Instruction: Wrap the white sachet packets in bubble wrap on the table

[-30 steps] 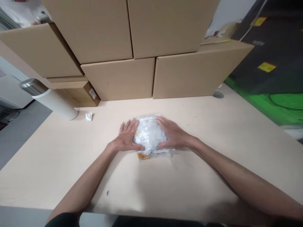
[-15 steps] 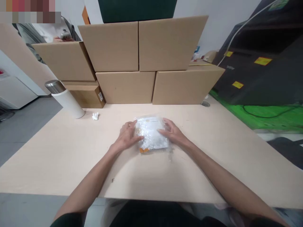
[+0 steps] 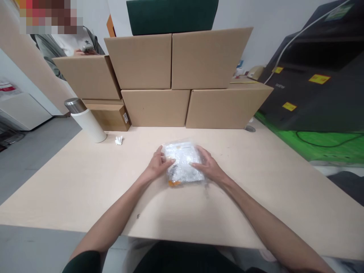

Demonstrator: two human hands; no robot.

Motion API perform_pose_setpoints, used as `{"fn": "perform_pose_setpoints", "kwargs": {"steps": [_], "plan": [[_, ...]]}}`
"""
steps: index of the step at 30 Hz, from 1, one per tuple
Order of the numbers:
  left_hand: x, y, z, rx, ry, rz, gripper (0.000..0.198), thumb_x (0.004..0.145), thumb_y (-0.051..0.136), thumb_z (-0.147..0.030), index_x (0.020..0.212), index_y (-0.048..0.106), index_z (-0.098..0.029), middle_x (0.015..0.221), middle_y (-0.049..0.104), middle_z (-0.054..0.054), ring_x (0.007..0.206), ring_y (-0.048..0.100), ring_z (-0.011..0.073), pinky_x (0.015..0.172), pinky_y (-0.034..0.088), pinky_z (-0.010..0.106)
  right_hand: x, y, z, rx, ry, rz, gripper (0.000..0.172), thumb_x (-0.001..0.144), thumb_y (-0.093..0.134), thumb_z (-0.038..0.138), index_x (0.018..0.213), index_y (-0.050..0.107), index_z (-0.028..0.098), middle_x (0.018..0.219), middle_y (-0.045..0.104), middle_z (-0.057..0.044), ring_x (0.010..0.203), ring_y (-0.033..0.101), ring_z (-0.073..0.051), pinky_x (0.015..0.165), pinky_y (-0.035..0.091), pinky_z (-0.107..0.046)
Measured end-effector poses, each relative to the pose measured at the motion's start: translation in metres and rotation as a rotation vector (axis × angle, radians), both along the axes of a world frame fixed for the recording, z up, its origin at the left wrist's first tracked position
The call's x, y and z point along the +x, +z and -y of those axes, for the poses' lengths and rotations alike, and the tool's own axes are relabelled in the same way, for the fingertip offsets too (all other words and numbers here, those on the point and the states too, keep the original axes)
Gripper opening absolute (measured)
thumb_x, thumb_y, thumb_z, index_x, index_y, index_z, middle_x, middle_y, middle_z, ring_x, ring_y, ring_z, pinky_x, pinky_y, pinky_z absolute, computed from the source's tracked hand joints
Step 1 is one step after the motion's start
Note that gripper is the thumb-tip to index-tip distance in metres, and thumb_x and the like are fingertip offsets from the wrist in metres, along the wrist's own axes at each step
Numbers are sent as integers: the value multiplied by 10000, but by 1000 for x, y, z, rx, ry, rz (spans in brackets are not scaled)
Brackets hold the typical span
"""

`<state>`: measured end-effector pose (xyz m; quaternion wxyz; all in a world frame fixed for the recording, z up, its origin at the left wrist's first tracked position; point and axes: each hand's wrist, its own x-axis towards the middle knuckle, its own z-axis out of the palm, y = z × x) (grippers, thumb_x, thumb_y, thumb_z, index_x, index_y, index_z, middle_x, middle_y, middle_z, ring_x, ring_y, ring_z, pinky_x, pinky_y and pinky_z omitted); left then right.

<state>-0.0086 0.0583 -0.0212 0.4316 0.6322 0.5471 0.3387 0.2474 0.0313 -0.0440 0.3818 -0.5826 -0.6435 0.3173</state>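
Note:
A flat package in clear bubble wrap (image 3: 184,167), whitish with an orange patch at its near left corner, lies on the pale wooden table (image 3: 170,216). My left hand (image 3: 159,163) grips its left edge, the thumb over the top and the fingers along the side. On the opposite edge, my right hand (image 3: 209,165) holds the package the same way, its thumb laid on the wrap. What exactly is inside the wrap cannot be made out through the glare.
Stacked cardboard boxes (image 3: 155,108) line the table's back edge, with a dark green box (image 3: 172,17) on top. A white bottle (image 3: 89,125) and crumpled tissue (image 3: 118,140) stand at the left. Behind the boxes, a person (image 3: 68,43) holds a device. A black machine (image 3: 318,91) is at the right.
The head view has shifted slightly, so the scene sits a little further right and lower. My left thumb reaches a bit further over the package; both hands stay on its sides.

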Motion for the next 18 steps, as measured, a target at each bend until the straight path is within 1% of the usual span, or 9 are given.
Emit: {"fn": "perform_pose_setpoints", "kwargs": {"steps": [2,4,5,8,10,12,14,16,18], "plan": [[1,1,-1,-136,77,262,937,635,844,-516,1372,418,-124,980,624,78,739,614,162,665,493,292,-2,1,3,54,-22,-61,873,728,719,614,1469,425,257,1524,410,-128,1403,379,-330,1136,328,-486],[3,5,-1,-217,82,428,789,605,866,-514,1190,501,-131,741,593,-10,574,550,111,536,436,240,-4,3,5,113,-64,-111,845,738,723,596,1459,438,259,1471,455,-135,1377,411,-322,1118,355,-481],[3,7,-1,-233,70,467,705,594,869,-525,1080,525,-147,661,563,-38,524,521,99,498,410,227,-5,4,7,142,-91,-125,825,744,720,592,1451,451,263,1444,472,-134,1361,428,-319,1108,365,-482],[3,12,-1,-230,42,496,564,579,859,-573,793,516,-180,573,520,-56,477,484,78,472,389,210,-7,9,12,245,-172,-65,717,755,710,585,1381,534,281,1366,518,-118,1324,448,-328,1111,342,-514],[1,15,-1,-222,14,501,548,608,823,-617,695,513,-173,586,536,-37,504,494,74,499,403,206,-6,13,16,328,-204,30,628,762,707,571,1314,596,291,1312,551,-105,1317,438,-341,1128,291,-543],[-2,17,-2,-198,-27,482,540,687,740,-666,690,559,-157,620,561,-15,548,513,81,529,413,204,-6,17,19,379,-205,68,563,772,706,545,1272,625,299,1268,578,-95,1294,451,-339,1131,271,-552],[-5,18,-2,-163,-73,450,518,758,678,-666,744,610,-153,649,575,-9,576,521,88,548,416,204,-5,21,21,355,-173,-28,591,764,722,520,1301,597,307,1253,592,-87,1224,505,-313,1092,335,-528],[-6,18,-1,-126,-114,429,448,786,694,-604,822,643,-161,694,594,-11,600,528,91,566,420,204,-4,24,22,259,-121,-259,737,724,767,501,1388,503,320,1240,609,-77,1117,571,-268,1010,433,-473],[-4,18,2,-87,-168,435,382,805,716,-530,942,670,-176,795,644,2,671,572,103,619,447,209,-5,27,22,113,-67,-531,855,671,815,481,1425,442,326,1166,653,-57,1005,624,-229,920,499,-415]]}}
